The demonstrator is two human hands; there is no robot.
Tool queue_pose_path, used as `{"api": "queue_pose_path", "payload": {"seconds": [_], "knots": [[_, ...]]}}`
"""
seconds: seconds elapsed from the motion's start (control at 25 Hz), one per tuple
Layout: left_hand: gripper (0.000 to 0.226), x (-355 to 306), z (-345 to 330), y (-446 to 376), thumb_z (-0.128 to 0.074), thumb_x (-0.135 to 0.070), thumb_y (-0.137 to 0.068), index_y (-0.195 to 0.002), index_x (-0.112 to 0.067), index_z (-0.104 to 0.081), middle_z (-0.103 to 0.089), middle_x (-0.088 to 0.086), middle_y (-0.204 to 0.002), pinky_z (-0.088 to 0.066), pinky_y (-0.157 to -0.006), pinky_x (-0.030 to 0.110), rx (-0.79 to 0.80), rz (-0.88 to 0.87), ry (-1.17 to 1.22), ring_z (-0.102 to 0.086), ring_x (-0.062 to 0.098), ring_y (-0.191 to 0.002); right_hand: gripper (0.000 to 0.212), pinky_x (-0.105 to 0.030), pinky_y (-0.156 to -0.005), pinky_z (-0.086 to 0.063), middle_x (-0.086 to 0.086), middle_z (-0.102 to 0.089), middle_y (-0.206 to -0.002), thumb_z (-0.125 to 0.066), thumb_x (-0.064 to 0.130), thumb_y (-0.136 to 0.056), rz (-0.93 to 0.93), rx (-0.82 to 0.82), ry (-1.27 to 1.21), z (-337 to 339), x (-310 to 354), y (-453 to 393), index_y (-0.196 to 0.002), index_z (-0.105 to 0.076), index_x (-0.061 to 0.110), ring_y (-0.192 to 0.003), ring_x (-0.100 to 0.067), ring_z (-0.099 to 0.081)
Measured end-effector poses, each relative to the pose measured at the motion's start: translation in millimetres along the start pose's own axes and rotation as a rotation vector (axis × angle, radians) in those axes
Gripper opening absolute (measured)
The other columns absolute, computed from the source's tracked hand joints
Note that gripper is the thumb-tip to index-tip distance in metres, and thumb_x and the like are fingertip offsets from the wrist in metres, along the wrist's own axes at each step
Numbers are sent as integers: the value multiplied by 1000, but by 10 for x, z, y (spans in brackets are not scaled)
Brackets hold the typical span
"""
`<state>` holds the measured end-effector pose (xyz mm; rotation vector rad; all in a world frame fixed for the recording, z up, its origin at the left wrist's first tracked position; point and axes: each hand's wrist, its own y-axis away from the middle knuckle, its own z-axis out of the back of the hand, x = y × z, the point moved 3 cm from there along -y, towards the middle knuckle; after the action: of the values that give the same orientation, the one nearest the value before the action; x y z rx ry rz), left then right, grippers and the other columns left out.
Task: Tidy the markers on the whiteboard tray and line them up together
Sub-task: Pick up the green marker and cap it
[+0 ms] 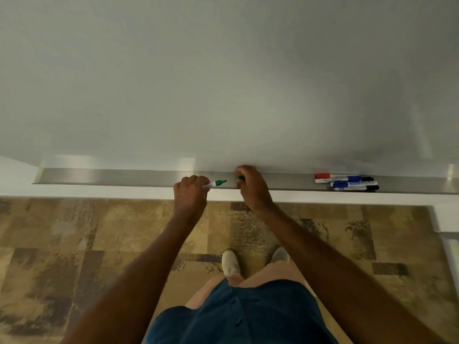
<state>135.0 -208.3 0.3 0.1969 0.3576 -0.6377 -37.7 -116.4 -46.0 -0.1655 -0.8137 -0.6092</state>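
Note:
A long metal tray runs along the bottom of the whiteboard. My left hand is shut on a green marker over the tray's middle; its uncapped green tip points right. My right hand hovers just to the right of that tip, fingers closed on a small dark green cap, mostly hidden by the fingers. Far right on the tray lies a loose cluster of markers: one with a red cap, others blue and black, lying roughly lengthwise but staggered.
Below the tray is a white ledge, then patterned brown carpet. My feet in pale shoes stand close to the wall. A white frame edge sits at the right.

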Motion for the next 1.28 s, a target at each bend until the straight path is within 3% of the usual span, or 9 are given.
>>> {"api": "queue_pose_path", "payload": {"seconds": [0.08, 0.16, 0.24, 0.4, 0.68, 0.84, 1.04, 1.16, 1.28], "knots": [[13, -77, 0, -18, -67, -12, -90, -103, -14, -68, -69, 7, -97, -46, -77, 40, 10, -34, 90, -58, 28, -90, 29, -29, -98, -53, -5, -69, -118, -61, 2, -95, -266, -56, -416, 139, 35, 75, -121, -69, 11, -108, -15, -64], [12, -170, -26, -20, -67, -8, -88, -99, -11, -68, -67, 10, -93, -49, -73, 41, 40, -57, 158, -57, 30, -86, 29, -33, -101, -54, -6, -70, -111, -58, -4, -97, -594, -88, -937, 215, 86, 179, -122, -68, 5, -105, -18, -67], [11, -258, -57, -11, -67, -7, -87, -98, -11, -68, -65, 10, -91, -49, -72, 42, 62, -71, 186, -57, 30, -85, 27, -35, -99, -54, -9, -69, -104, -54, -6, -98, -746, -98, -1224, 287, 142, 266, -119, -67, 2, -102, -20, -67], [11, -369, -44, 9, -67, -7, -88, -98, -11, -67, -64, 9, -91, -48, -70, 40, 49, -100, 219, -56, 27, -85, 20, -29, -91, -57, -8, -71, -106, -59, -2, -97, -737, -114, -1178, 366, 196, 421, -106, -71, 10, -105, -20, -68], [10, -415, 1, 111, -65, -9, -90, -100, -11, -66, -64, 7, -91, -40, -69, 30, 31, -116, 231, -54, 22, -84, 18, -24, -84, -60, -12, -70, -108, -61, -5, -95, -676, -183, -1202, 336, 261, 592, -109, -68, 4, -104, -22, -70], [9, -405, 28, 193, -64, -10, -92, -101, -11, -66, -65, 7, -93, -46, -69, 33, 27, -109, 233, -52, 19, -84, 18, -24, -84, -59, -15, -69, -111, -63, -4, -94, -636, -244, -1183, 358, 218, 623, -110, -67, 4, -109, -26, -69], [11, -501, 59, 231, -63, -11, -94, -103, -10, -68, -68, 8, -95, -43, -70, 30, 17, -125, 216, -55, 21, -86, 22, -26, -89, -57, -7, -72, -111, -67, 3, -93, -503, -122, -836, 371, 262, 676, -111, -72, 14, -107, -22, -68], [17, -488, 83, 211, -63, -12, -94, -109, -12, -71, -71, 8, -98, -41, -71, 29, 30, -160, 158, -57, 22, -87, 27, -24, -90, -57, -3, -74, -112, -66, 4, -94, -369, -43, -668, 439, 272, 678, -119, -72, 12, -105, -16, -69], [21, -474, 113, 198, -62, -11, -95, -112, -12, -74, -72, 9, -98, -45, -74, 34, 65, -208, 129, -57, 24, -88, 26, -31, -93, -59, -7, -74, -112, -65, 4, -95, -273, 60, -559, 522, 250, 647, -120, -71, 7, -100, -16, -73]]}}
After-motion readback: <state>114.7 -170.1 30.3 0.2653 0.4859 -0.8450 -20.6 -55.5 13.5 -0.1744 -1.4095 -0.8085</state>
